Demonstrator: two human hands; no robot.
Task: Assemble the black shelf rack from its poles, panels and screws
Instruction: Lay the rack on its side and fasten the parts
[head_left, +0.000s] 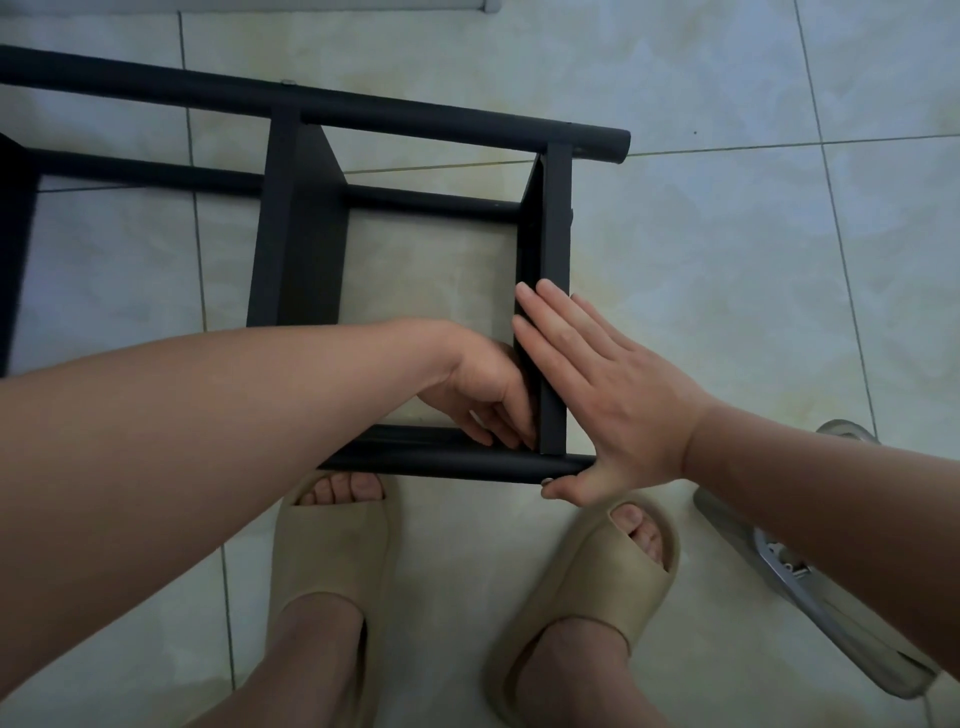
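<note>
The black shelf rack lies on its side on the tiled floor. Its far pole (415, 111) and near pole (441, 465) are joined by an end panel (553, 234) and a middle panel (296, 234). My left hand (483, 384) reaches inside the frame, with its fingers bent down into the corner where the end panel meets the near pole. What those fingers touch is hidden. My right hand (613, 395) lies flat against the outer face of the end panel, its thumb under the near pole's end beside a small screw head (545, 482).
My feet in beige slippers (332, 561) (597, 582) stand just in front of the near pole. A grey and chrome object (810, 587) lies on the floor under my right forearm. The rack runs off the left edge of the view.
</note>
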